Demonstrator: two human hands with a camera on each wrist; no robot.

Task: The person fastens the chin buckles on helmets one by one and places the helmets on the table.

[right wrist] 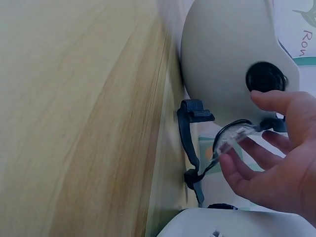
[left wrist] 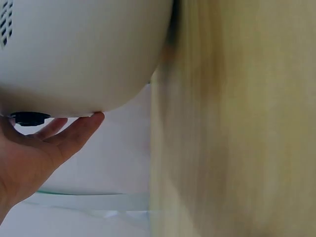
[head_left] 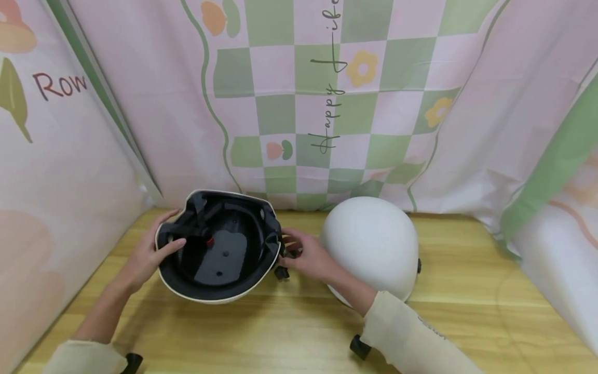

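An upturned white helmet (head_left: 219, 298) with a black lining is raised off the table and tilted. My left hand (head_left: 145, 257) grips its left side, the thumb over the rim and the fingers against the outer shell (left wrist: 84, 64). On the opposite side, my right hand (head_left: 310, 254) has its thumb at the edge of a round black knob (right wrist: 265, 76). Its curled fingers hold a clear plastic piece (right wrist: 231, 139) with a thin black cord along it. A black strap (right wrist: 186, 136) hangs beside these fingers. Inside the helmet is a small red part (head_left: 210, 241).
A second white helmet (head_left: 371, 244) rests dome up on the wooden table (head_left: 280, 332), just right of my right hand, with my forearm passing over its lower left. Patterned curtains (head_left: 317, 114) hang behind and on both sides of the table.
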